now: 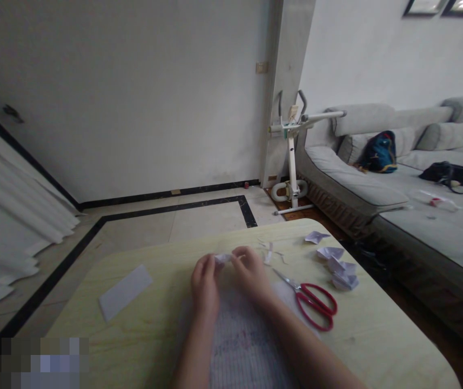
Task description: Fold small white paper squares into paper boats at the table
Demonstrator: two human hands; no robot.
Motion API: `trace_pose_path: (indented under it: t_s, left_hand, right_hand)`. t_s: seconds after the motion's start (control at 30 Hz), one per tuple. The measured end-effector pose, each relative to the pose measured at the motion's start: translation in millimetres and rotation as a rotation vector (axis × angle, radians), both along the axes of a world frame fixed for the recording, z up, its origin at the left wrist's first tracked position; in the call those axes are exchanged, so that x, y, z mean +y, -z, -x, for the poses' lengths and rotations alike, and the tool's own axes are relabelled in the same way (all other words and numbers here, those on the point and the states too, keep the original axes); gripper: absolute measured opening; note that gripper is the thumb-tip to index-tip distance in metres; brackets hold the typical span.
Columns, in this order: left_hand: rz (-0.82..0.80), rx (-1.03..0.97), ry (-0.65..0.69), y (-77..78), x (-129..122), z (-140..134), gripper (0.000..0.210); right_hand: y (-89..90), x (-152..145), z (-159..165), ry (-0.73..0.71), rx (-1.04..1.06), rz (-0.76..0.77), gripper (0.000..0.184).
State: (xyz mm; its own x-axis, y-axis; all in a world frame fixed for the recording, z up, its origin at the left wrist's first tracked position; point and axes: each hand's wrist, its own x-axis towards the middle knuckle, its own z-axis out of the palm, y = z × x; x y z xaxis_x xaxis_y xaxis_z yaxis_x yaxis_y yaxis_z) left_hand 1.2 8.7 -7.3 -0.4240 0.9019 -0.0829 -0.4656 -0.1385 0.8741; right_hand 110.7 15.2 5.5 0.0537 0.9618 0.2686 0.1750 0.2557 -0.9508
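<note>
Between my two hands is a small folded piece of white paper (223, 259), its shape partly hidden by the fingers. My left hand (205, 276) pinches its left end, and my right hand (248, 270) grips the right end. Beneath my forearms lies a lined sheet of paper (243, 346) with blurred writing. Red-handled scissors (314, 305) rest to the right of my right hand, blades pointing at the upper left. Thin paper scraps (270, 253) are scattered just beyond that hand.
Several folded paper shapes (339, 270) sit along the right side of the pale wooden table (166, 324). A white paper rectangle (125, 292) lies on the left. Past the table stand a white exercise machine (292, 162) and a grey sofa (429, 227) with bags.
</note>
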Motion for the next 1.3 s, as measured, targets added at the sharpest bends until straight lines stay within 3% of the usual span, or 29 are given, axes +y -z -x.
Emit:
trace_pose_path:
  t_s: [0.17,0.5,0.7,0.9,1.3]
  left_hand:
    - [0.009,0.195,0.000,4.7,0.3,3.4,0.027]
    - [-0.019,-0.109,0.009,-9.0,1.3,4.1,0.026]
    - [-0.041,-0.183,0.197,-7.0,0.0,3.0,0.029]
    - [-0.003,-0.384,0.443,-10.3,-2.7,4.8,0.028]
    - [-0.026,-0.554,0.509,-14.2,-9.2,12.8,0.024]
  right_hand:
    - [-3.2,-0.2,0.2,-0.049,-0.022,0.054,0.014]
    - [3.5,0.1,1.9,-0.015,-0.097,0.001,0.012]
    - [-1.7,-3.6,1.0,0.008,-0.113,-0.050,0.009]
    - [-3.8,-6.3,0.5,0.030,-0.174,-0.124,0.007]
    - [-0.8,-12.0,5.3,-0.045,-0.182,-0.119,0.031]
